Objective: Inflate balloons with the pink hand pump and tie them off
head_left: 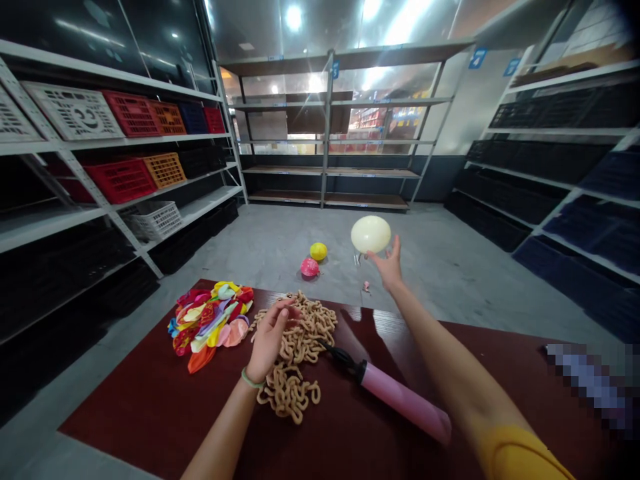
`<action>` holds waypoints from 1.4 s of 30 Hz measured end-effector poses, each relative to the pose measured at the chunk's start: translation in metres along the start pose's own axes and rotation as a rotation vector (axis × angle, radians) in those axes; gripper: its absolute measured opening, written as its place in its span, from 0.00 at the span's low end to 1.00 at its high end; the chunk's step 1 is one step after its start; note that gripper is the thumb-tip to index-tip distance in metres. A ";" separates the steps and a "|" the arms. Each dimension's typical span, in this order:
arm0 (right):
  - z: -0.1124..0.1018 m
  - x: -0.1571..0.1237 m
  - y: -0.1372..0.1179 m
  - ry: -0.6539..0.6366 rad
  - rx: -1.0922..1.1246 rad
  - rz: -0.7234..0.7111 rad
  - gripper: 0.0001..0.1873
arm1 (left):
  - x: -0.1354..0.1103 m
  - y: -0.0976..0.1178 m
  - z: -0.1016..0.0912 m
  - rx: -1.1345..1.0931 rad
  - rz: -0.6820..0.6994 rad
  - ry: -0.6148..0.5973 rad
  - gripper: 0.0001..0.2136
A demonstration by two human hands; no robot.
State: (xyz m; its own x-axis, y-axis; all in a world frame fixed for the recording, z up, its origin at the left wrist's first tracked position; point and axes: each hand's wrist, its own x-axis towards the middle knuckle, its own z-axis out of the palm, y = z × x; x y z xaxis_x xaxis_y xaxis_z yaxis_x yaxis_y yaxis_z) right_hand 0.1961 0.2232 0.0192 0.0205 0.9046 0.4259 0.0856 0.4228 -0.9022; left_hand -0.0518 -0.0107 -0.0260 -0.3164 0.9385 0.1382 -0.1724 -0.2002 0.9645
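My right hand (389,268) is stretched out beyond the far edge of the dark red table (150,407), fingers spread, with a pale cream inflated balloon (371,234) just at its fingertips; whether it touches the balloon I cannot tell. My left hand (270,337) hovers with loosely curled, parted fingers over a heap of tan clips (300,353) and holds nothing visible. A pile of uninflated coloured balloons (210,320) lies left of the clips. A pink hand pump (395,397) with a black nozzle lies on the table to the right.
On the grey floor beyond the table lie a yellow balloon (319,251), a pink balloon (309,267) and a small scrap (367,287). Metal shelving lines the room: coloured crates (133,113) on the left, dark bins (540,160) on the right.
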 end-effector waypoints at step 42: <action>0.290 -0.245 -0.031 -0.802 -0.163 -0.134 0.19 | -0.088 -0.018 -0.207 1.043 0.204 0.427 0.13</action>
State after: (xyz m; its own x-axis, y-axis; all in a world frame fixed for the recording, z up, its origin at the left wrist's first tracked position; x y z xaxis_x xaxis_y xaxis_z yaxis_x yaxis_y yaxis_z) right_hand -0.1008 0.0043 -0.0768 -0.7112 0.6380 0.2951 0.1814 0.5721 -0.7999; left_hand -0.2141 -0.1482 -0.1024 -0.5752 0.7031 0.4180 0.7129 0.1804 0.6776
